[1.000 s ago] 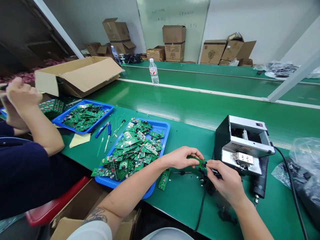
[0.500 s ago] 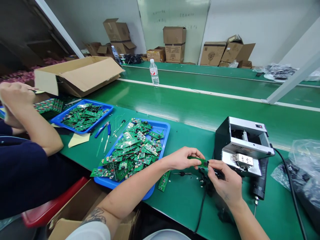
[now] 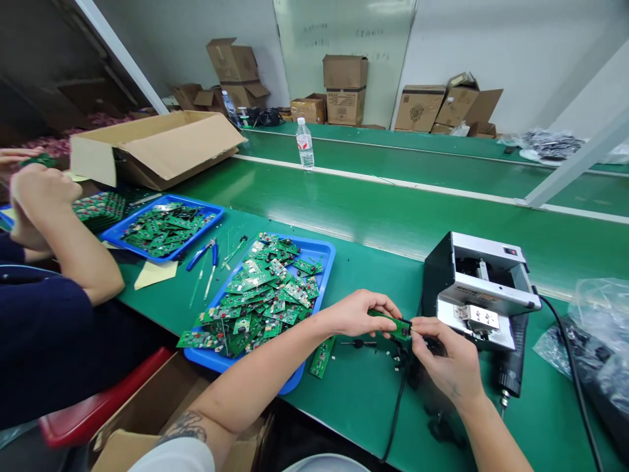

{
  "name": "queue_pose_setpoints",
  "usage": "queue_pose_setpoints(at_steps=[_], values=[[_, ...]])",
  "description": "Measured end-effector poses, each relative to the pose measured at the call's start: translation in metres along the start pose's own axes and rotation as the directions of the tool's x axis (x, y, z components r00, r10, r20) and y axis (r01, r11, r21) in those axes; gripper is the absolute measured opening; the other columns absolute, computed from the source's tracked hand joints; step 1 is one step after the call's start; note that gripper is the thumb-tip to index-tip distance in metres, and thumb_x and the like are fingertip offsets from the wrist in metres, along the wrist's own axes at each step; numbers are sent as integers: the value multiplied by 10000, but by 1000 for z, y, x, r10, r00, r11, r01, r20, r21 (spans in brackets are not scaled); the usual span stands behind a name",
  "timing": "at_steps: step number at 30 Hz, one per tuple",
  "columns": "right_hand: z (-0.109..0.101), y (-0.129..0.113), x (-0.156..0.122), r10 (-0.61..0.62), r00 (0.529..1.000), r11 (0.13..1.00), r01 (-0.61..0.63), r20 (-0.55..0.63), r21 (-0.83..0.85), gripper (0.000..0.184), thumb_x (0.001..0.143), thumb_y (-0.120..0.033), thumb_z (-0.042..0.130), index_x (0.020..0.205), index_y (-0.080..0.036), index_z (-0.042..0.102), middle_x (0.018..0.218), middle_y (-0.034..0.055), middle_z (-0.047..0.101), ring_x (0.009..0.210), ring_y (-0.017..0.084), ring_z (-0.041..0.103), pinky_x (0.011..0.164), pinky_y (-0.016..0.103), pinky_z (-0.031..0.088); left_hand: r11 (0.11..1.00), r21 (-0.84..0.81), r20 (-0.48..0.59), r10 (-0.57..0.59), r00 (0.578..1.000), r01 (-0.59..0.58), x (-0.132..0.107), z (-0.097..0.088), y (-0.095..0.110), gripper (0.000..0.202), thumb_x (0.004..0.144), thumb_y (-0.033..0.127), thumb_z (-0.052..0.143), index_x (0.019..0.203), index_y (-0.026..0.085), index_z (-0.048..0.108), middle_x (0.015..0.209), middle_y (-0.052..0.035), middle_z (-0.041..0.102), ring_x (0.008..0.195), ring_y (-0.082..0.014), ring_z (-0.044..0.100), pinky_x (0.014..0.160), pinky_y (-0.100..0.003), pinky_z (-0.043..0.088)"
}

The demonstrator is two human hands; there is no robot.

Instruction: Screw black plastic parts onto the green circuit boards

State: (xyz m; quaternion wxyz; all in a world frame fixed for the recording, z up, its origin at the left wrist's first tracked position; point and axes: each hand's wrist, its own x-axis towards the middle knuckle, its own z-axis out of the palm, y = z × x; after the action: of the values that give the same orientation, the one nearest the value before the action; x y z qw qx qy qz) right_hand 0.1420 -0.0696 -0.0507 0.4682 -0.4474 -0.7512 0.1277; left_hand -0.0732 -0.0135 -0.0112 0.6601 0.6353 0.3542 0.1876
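I judge the work to be midway through one circuit board [image 3: 399, 330]: it is up off the bench between both hands, right of the near tray. The left hand [image 3: 362, 312] has its thumb and fingers closed along the board, steadying it. The right hand [image 3: 449, 359] seems to pinch the black component [image 3: 407, 332] at the board's end; I can't make out whether that part is fully seated.

The near blue tray [image 3: 323, 244] carries a big heap of loose boards [image 3: 268, 288], and a single board [image 3: 322, 358] lies just outside its rim. From here I can't tell which of these are finished, so I can't put a count on what is left.

The green bench [image 3: 354, 400] also bears small black scraps, a black cable [image 3: 396, 406], a silver-and-black screw feeder [image 3: 484, 294], by the look of it, and an electric screwdriver [image 3: 510, 368] beside it. Blue-handled pliers [image 3: 215, 253] lie between the near tray and a second blue tray [image 3: 217, 212] of boards. At far left I see a co-worker's hand [image 3: 43, 190]. Beyond stand a water bottle [image 3: 305, 149] and, against the wall, cardboard boxes [image 3: 345, 98].
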Motion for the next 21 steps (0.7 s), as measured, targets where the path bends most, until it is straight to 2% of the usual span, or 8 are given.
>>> queue_pose_setpoints(at_steps=[8,15,21], values=[[-1,-3,2,11,1000,999,-12,24,37,97,829,-123,618,842,-220,615,851,15,712,778,144,697,718,244,570,997,54,-37,60,998,-58,-1,1,3,294,821,303,641,1057,129,670,945,-77,698,755,-137,653,588,-204,494],[1,-4,0,4,1000,999,-4,5,38,118,815,-109,625,856,-220,622,870,16,712,804,149,700,760,258,563,996,55,-21,70,997,-69,0,0,0,279,828,310,633,1039,137,690,897,-57,697,737,-123,626,600,-200,480],[3,-5,0,19,1000,999,-19,6,36,75,838,-142,606,837,-217,612,848,23,716,778,153,705,716,251,579,997,45,-66,70,995,-67,-1,2,3,235,812,271,646,993,128,687,849,-43,690,681,-98,596,613,-196,443]])
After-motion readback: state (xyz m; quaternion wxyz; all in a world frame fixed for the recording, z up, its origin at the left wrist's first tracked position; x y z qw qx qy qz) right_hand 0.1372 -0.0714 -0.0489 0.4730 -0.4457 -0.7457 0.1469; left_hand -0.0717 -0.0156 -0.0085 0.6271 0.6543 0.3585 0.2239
